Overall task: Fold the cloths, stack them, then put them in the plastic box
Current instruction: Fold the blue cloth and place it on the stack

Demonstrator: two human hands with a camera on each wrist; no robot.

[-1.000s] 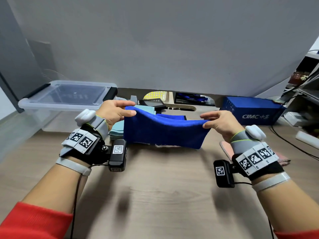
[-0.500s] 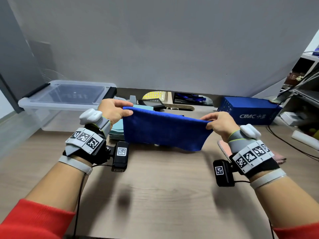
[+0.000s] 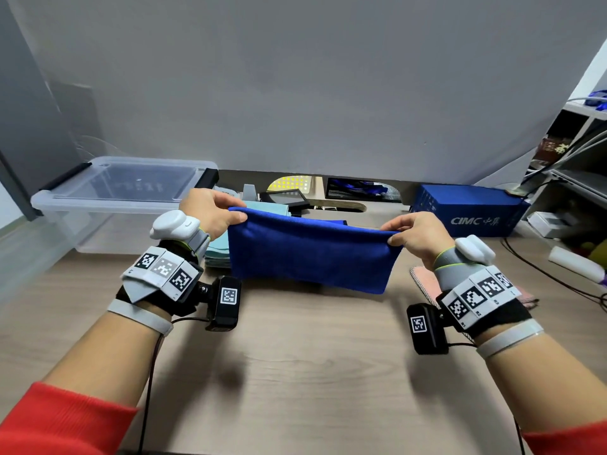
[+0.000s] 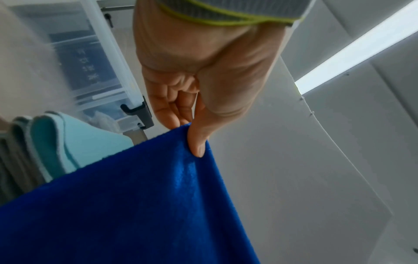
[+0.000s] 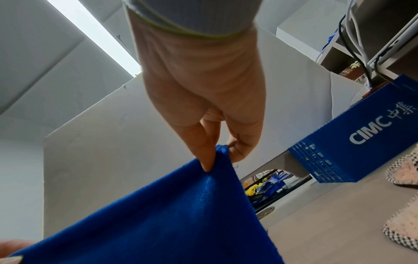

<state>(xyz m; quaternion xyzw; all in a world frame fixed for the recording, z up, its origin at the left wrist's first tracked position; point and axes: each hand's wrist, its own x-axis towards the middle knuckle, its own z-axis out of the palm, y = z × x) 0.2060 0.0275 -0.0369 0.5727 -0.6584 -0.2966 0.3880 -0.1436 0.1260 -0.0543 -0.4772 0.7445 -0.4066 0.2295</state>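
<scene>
Midway, a left hand point(image 3: 210, 211) and right hand point(image 3: 415, 236) each pinch a top corner of a blue cloth point(image 3: 312, 254), stretched above the table point(image 3: 295, 372); folded teal cloths point(image 3: 218, 254) wait beside the plastic box point(image 3: 121, 205), apparently unfilled, and a checked cloth point(image 3: 423, 284) lies unfolded.

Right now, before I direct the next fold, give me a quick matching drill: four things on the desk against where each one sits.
Things:
1. blue cloth
2. plastic box
3. teal cloth stack
4. pink checkered cloth

Places:
A. flat on the desk under the right wrist
B. far left of the desk, open
C. held up between the left hand and right hand
D. on the desk behind the left hand, beside the box

Pairs: 1-C, 2-B, 3-D, 4-A
</scene>
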